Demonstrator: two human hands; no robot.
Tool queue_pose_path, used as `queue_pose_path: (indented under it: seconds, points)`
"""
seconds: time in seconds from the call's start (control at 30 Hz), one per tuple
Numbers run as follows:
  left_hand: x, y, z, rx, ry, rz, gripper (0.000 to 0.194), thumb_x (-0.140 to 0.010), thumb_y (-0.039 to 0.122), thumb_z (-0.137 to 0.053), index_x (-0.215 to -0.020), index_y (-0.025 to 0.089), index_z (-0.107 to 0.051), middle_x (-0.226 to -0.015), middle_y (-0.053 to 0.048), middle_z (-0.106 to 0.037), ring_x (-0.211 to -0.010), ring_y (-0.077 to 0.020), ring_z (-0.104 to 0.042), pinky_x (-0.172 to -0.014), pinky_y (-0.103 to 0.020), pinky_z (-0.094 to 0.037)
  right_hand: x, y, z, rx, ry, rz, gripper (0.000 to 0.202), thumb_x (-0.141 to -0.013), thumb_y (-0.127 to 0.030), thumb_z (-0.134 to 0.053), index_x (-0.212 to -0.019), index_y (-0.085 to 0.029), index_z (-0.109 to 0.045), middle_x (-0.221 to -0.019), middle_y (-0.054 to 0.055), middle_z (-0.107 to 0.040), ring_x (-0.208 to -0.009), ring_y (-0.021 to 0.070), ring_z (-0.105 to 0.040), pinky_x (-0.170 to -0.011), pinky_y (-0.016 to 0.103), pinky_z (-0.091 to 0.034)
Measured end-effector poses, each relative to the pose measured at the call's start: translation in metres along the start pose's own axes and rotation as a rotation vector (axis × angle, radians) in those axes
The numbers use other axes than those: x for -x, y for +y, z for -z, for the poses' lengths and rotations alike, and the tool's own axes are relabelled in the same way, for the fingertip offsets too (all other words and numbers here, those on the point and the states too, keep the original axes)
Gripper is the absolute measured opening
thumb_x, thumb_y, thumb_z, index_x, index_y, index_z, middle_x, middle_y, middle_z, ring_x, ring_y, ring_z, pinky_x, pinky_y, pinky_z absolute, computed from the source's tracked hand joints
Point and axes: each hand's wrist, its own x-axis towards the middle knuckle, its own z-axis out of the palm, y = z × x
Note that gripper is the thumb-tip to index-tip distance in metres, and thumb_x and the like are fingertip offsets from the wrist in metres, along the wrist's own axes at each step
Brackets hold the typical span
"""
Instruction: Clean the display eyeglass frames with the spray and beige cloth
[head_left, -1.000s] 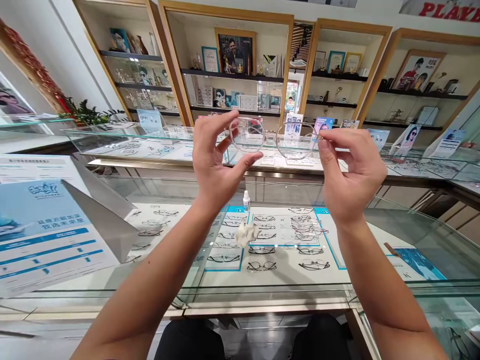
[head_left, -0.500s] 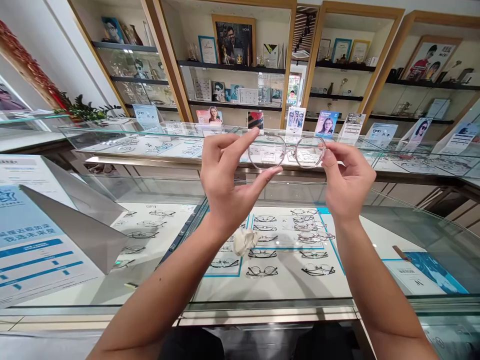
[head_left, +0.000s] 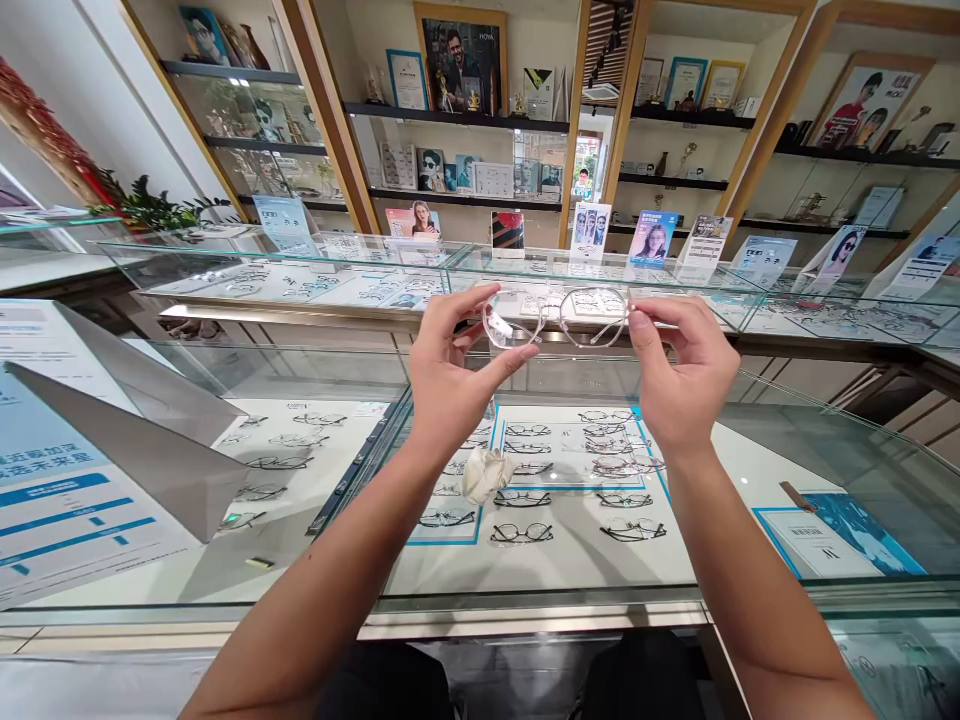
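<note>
I hold a pair of eyeglasses [head_left: 594, 318] with a thin clear frame up above the glass display case, both lenses upright. My right hand [head_left: 686, 365] pinches the right end of the frame between thumb and forefinger. At the other lens, my left hand [head_left: 461, 370] has its forefinger against the upper rim and its thumb along the lower rim. A small white tag or glare spot shows inside that lens. Part of the left hand's other fingers is hidden behind the palm and thumb.
Below my hands is a glass display case [head_left: 585, 578] with rows of eyeglasses and a crumpled whitish flower-like object [head_left: 486, 475]. Folded cardboard signs [head_left: 82, 510] stand at left. Another glass counter [head_left: 360, 258] with upright cards crosses behind, before wall shelves [head_left: 465, 118].
The eyeglasses have moved left and slightly down, with the right hand following. My left thumb and forefinger have come together onto the left lens rim. The view has shifted slightly.
</note>
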Motion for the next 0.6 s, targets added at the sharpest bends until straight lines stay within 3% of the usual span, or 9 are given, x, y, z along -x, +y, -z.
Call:
queue_pose_path:
  seconds: [0.13,0.37,0.6]
  points:
    - [0.025,-0.027,-0.003,0.074,0.023,0.090,0.061,-0.071,0.037,-0.092,-0.127,0.034,-0.067,-0.125,-0.005,-0.060,-0.113,-0.0215,-0.064,-0.099,-0.041,-0.060,0.021,0.011,-0.005,-0.066,-0.036,-0.095,0.012,-0.096,-0.030,-0.067,-0.101,-0.025,-0.077,-0.099,0.004,-0.074,-0.097,0.0194,-0.069,-0.081,0.036,-0.058]
    - [0.067,-0.062,-0.008,0.195,-0.006,0.316,0.055,-0.069,0.036,-0.092,-0.119,0.030,-0.070,-0.123,-0.006,-0.059,-0.106,-0.0191,-0.066,-0.097,-0.042,-0.062,0.084,0.067,-0.018,-0.179,-0.144,-0.489,0.022,-0.091,-0.043,-0.071,-0.097,-0.023,-0.078,-0.100,0.007,-0.074,-0.091,0.0203,-0.070,-0.079,0.035,-0.058]
    - [0.085,-0.093,-0.004,0.322,-0.030,0.592,0.062,-0.061,0.032,-0.095,-0.115,0.022,-0.067,-0.103,-0.004,-0.065,-0.094,-0.0174,-0.068,-0.089,-0.039,-0.063,0.113,0.093,-0.024,-0.288,-0.293,-0.746,0.029,-0.083,-0.048,-0.078,-0.095,-0.022,-0.078,-0.092,0.006,-0.077,-0.086,0.0209,-0.070,-0.075,0.035,-0.059]
